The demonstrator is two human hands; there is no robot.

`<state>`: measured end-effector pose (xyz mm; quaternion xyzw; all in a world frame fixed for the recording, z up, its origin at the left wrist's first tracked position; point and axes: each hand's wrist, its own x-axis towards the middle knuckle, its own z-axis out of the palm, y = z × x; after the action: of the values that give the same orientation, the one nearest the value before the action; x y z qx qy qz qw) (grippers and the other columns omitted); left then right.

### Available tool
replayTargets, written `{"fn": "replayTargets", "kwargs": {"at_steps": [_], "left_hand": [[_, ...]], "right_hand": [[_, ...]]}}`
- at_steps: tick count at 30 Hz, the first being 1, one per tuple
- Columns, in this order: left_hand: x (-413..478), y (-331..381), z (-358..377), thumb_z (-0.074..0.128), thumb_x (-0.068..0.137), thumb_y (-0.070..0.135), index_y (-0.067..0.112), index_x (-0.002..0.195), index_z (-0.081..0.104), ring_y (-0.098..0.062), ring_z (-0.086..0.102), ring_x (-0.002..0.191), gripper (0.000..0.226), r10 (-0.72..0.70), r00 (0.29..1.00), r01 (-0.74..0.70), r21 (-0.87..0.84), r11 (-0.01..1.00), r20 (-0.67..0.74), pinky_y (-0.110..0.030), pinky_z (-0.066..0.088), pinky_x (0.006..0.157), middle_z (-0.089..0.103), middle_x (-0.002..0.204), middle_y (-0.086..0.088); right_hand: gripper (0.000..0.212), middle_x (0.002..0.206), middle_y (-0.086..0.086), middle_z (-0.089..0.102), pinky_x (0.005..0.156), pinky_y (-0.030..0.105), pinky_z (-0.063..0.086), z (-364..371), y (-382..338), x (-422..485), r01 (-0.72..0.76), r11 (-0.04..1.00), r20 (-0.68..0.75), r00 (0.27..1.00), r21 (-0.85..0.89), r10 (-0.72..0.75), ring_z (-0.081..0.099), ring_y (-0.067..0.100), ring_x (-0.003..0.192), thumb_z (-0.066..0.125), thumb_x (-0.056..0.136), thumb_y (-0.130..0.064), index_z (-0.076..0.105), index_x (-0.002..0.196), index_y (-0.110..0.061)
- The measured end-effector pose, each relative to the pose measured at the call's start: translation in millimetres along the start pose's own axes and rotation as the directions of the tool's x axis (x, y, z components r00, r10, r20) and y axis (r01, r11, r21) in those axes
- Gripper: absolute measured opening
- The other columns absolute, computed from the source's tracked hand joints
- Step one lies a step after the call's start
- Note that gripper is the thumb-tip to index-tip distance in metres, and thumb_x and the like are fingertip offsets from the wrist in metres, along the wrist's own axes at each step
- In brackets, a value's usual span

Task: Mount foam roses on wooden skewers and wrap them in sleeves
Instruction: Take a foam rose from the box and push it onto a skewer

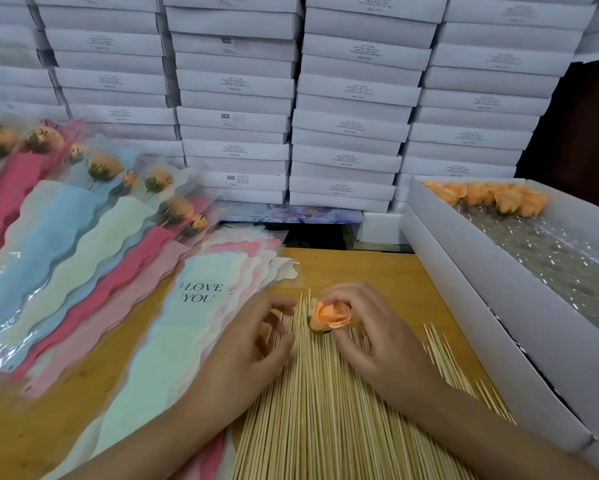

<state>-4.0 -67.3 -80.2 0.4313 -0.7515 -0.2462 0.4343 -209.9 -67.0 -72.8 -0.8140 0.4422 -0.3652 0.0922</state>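
Observation:
My right hand [371,334] pinches an orange foam rose [331,316] just above a wide pile of wooden skewers [326,403] on the table. My left hand [256,337] hovers over the skewer tips to the left of the rose, fingers curled; whether it holds a skewer is unclear. A stack of empty sleeves [201,306], the top one printed "I LOVE YOU", lies left of the skewers. Several wrapped roses in coloured sleeves [83,237] lie fanned out at the far left.
A long white box [492,306] at the right holds several loose orange roses [492,199] at its far end and shiny film. Stacks of white boxes [291,98] form a wall behind the wooden table [360,268].

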Motion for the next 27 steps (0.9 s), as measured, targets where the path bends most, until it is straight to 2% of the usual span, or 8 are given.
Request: {"fn": "replayTargets", "kwargs": {"at_steps": [2, 4, 10, 15, 18, 20, 23, 27], "left_hand": [[-0.1, -2.7, 0.4, 0.068, 0.087, 0.004, 0.032, 0.125, 0.053, -0.009, 0.056, 0.107, 0.049, 0.043, 0.997, -0.042, -0.01, 0.999, 0.059, -0.015, 0.047, 0.079, 0.055, 0.111, 0.021], [-0.4, -3.3, 1.2, 0.071, 0.086, 0.01, 0.032, 0.133, 0.049, -0.011, 0.053, 0.116, 0.056, 0.082, 0.99, -0.083, 0.009, 0.996, 0.118, -0.02, 0.048, 0.086, 0.055, 0.121, 0.02], [1.0, -3.5, 1.8, 0.072, 0.086, 0.012, 0.029, 0.121, 0.059, -0.01, 0.058, 0.106, 0.041, 0.084, 0.988, -0.084, -0.009, 0.996, 0.127, -0.024, 0.05, 0.085, 0.061, 0.111, 0.018], [4.2, -7.5, 1.4, 0.074, 0.082, 0.01, 0.032, 0.116, 0.059, -0.012, 0.062, 0.1, 0.043, -0.068, 0.997, 0.076, -0.183, 0.98, 0.047, -0.023, 0.051, 0.083, 0.066, 0.108, 0.012], [8.8, -12.2, -1.8, 0.073, 0.075, 0.016, 0.022, 0.12, 0.058, -0.016, 0.067, 0.099, 0.048, -0.203, 0.979, 0.193, -0.494, 0.848, 0.034, -0.022, 0.053, 0.082, 0.071, 0.11, 0.002], [10.0, -15.1, -4.0, 0.072, 0.076, 0.02, 0.022, 0.122, 0.058, -0.015, 0.068, 0.1, 0.048, -0.281, 0.956, 0.265, -0.636, 0.725, 0.078, -0.022, 0.053, 0.081, 0.072, 0.111, -0.004], [10.8, -18.3, -4.5, 0.07, 0.077, 0.022, 0.022, 0.118, 0.061, -0.015, 0.069, 0.1, 0.042, -0.359, 0.927, 0.328, -0.707, 0.627, 0.111, -0.023, 0.055, 0.078, 0.073, 0.109, -0.004], [11.3, -18.9, -3.2, 0.07, 0.076, 0.024, 0.02, 0.119, 0.059, -0.013, 0.069, 0.099, 0.045, -0.36, 0.923, 0.346, -0.697, 0.627, 0.135, -0.017, 0.054, 0.072, 0.073, 0.108, -0.004]], "right_hand": [[0.03, 0.125, -0.024, 0.045, 0.095, 0.014, 0.039, -0.3, -1.0, 0.2, 0.044, 0.999, 0.023, 0.999, 0.019, -0.044, 0.047, -0.004, 0.116, 0.045, 0.093, -0.033, 0.052, 0.122, -0.033], [0.03, 0.127, -0.021, 0.044, 0.094, 0.015, 0.041, -0.2, -1.4, 0.0, 0.082, 0.996, 0.042, 0.996, 0.029, -0.083, 0.048, -0.002, 0.116, 0.048, 0.094, -0.031, 0.055, 0.123, -0.03], [0.034, 0.128, -0.021, 0.043, 0.095, 0.015, 0.041, 1.5, -0.7, 0.6, 0.094, 0.994, 0.097, 0.99, 0.047, -0.099, 0.048, -0.002, 0.116, 0.048, 0.095, -0.039, 0.052, 0.128, -0.031], [0.038, 0.114, -0.03, 0.042, 0.086, 0.017, 0.041, 3.8, 1.7, 0.4, -0.018, 1.0, -0.004, 1.0, -0.001, 0.018, 0.051, 0.0, 0.105, 0.044, 0.092, -0.052, 0.036, 0.129, -0.046], [0.031, 0.086, -0.017, 0.047, 0.067, 0.015, 0.034, 5.3, 7.5, -0.6, -0.097, 0.994, -0.06, 0.994, -0.043, 0.095, 0.05, 0.006, 0.08, 0.051, 0.094, -0.043, 0.041, 0.123, -0.041], [0.028, 0.07, -0.009, 0.047, 0.063, 0.013, 0.028, 6.4, 10.1, -1.1, -0.14, 0.988, -0.022, 0.99, -0.07, 0.139, 0.051, 0.01, 0.071, 0.054, 0.093, -0.041, 0.043, 0.119, -0.039], [0.029, 0.061, -0.007, 0.048, 0.06, 0.012, 0.025, 8.0, 10.6, -1.3, -0.197, 0.971, 0.067, 0.976, -0.134, 0.207, 0.051, 0.01, 0.062, 0.053, 0.093, -0.046, 0.041, 0.119, -0.039], [0.034, 0.06, -0.006, 0.051, 0.056, 0.013, 0.024, 7.9, 10.1, -0.8, -0.226, 0.955, 0.124, 0.96, -0.19, 0.252, 0.048, 0.005, 0.054, 0.052, 0.092, -0.053, 0.039, 0.121, -0.041]]}}
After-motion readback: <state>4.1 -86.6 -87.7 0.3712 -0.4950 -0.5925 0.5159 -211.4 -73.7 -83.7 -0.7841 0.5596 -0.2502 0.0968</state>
